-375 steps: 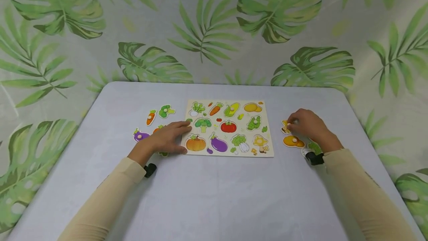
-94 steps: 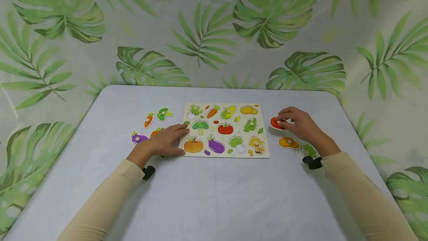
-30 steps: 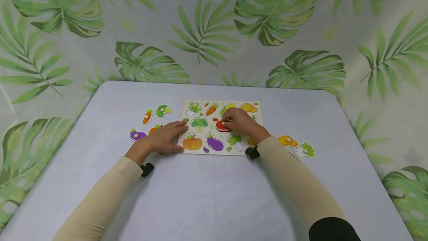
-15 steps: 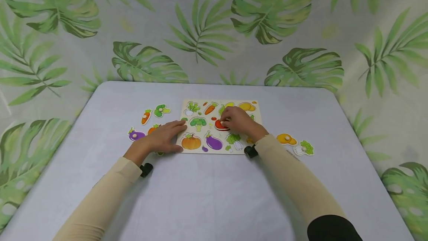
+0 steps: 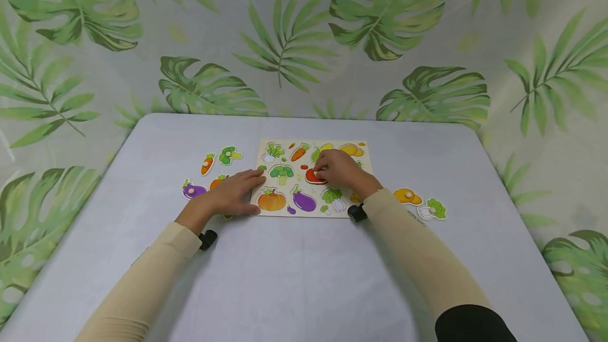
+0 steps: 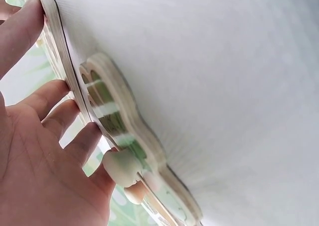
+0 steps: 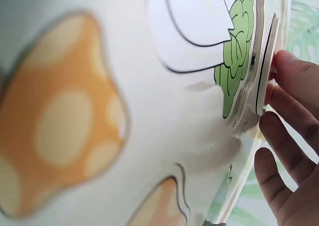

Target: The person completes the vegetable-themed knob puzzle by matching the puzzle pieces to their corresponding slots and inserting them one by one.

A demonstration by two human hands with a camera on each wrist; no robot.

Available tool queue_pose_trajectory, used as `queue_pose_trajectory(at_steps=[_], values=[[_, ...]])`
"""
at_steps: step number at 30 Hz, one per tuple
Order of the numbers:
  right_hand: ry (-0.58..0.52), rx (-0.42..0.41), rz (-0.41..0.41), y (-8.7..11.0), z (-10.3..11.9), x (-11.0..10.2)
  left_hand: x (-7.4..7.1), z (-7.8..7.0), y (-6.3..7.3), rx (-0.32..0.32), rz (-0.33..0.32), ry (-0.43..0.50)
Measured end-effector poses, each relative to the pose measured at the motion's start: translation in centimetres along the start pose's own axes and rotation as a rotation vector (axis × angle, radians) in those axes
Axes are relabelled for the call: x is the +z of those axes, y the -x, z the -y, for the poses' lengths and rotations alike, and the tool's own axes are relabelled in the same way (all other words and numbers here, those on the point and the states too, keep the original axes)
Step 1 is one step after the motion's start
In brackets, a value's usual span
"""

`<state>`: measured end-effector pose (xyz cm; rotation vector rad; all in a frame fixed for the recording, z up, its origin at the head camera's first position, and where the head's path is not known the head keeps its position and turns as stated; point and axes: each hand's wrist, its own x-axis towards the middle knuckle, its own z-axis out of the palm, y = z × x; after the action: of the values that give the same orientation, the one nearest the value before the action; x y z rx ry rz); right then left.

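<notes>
In the head view, my right hand pinches a red tomato puzzle piece low over the red tomato picture in the middle of the wooden vegetable board. The right wrist view shows the thin edge of the tomato piece at the thumb and fingertips, close above the board. My left hand lies with spread, nearly straight fingers on the board's left edge. In the left wrist view, its fingertips touch the board's side. A green knobbed piece lies right beside that edge.
Left of the board lie a carrot piece, a broccoli piece, an eggplant piece and a partly hidden orange piece. To the right are a potato piece and a cabbage piece, near the right sleeve.
The mushroom piece went from my right hand into the board. My right hand then took the tomato piece from the right and carried it left over the board. The left hand stayed put.
</notes>
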<state>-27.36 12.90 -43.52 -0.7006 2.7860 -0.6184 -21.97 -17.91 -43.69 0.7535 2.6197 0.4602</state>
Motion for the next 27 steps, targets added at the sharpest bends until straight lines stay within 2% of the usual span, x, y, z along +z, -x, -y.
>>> queue_pose_trajectory(at_steps=[4, 7, 20, 27], values=[[0.055, -0.008, 0.027, 0.1, 0.2, -0.3, 0.0, 0.0, -0.1, 0.007, -0.002, 0.002], [0.058, 0.001, 0.05, 0.1, 0.4, -0.3, 0.0, 0.1, -0.1, 0.001, -0.002, 0.005], [-0.038, 0.0, 0.07, 0.0, -0.5, 0.0, 0.2, 0.0, 0.0, -0.018, 0.008, 0.004], [-0.127, 0.041, 0.061, 1.6, -0.7, -1.1, 0.1, 0.0, 0.0, -0.012, 0.003, -0.004]])
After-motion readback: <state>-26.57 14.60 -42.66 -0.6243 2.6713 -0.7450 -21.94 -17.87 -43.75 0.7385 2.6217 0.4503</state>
